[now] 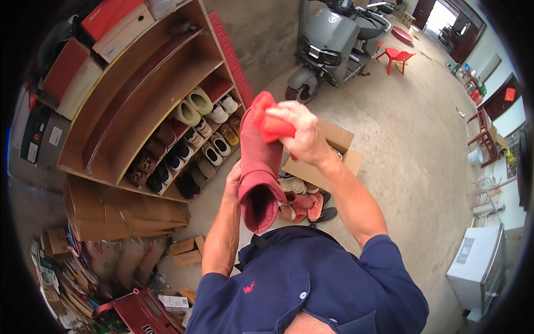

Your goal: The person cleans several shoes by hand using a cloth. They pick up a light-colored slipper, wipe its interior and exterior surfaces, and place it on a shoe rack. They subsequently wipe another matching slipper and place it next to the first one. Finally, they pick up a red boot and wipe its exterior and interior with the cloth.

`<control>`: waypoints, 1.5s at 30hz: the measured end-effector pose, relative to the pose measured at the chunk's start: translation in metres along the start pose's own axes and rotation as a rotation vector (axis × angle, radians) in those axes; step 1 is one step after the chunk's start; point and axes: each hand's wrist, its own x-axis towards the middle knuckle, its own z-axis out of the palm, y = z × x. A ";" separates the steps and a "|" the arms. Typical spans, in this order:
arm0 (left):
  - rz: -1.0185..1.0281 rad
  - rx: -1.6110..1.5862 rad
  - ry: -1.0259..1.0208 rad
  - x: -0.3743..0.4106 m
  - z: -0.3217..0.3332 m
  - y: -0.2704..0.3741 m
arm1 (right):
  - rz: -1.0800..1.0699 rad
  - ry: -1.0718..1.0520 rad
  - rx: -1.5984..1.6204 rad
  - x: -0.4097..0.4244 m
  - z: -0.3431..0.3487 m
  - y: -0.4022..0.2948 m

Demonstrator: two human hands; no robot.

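A dark red boot [260, 163] is held up in front of my chest, its open shaft towards me and its toe pointing away. My left hand [234, 180] grips it from the left side; the fingers are partly hidden behind the boot. In my right hand [301, 129] is a bunched bright red cloth [269, 119], which lies against the toe end of the boot. Beneath my right forearm, on the floor, stands an open cardboard box [344, 160]. Several shoes and a reddish boot [301, 201] lie beside the box, close to my feet.
A wooden shoe rack [167, 96] with several pairs of shoes stands at the left, shoeboxes [121, 31] on top. Flattened cardboard [125, 208] leans below it. Further off are a grey scooter [333, 41] and a red plastic chair [396, 58]. A white appliance [475, 263] stands at right.
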 end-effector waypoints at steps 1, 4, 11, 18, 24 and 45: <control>0.010 -0.040 0.066 -0.001 -0.017 -0.005 | 0.003 -0.040 0.032 -0.012 0.003 -0.002; 0.065 -0.133 0.182 -0.003 -0.047 -0.016 | 0.052 -0.196 0.130 -0.053 0.009 -0.023; -0.028 -0.016 0.095 -0.015 -0.024 0.000 | 0.029 -0.211 0.240 -0.021 -0.043 -0.009; 0.014 0.118 -0.121 -0.001 -0.002 0.001 | -0.337 -0.223 -0.293 0.004 -0.003 -0.036; 0.135 0.103 -0.119 -0.004 -0.018 0.001 | 0.067 -0.234 0.114 -0.072 -0.015 -0.002; 0.027 0.267 -0.096 -0.005 -0.010 0.008 | 0.189 -0.062 -0.051 -0.024 -0.043 0.035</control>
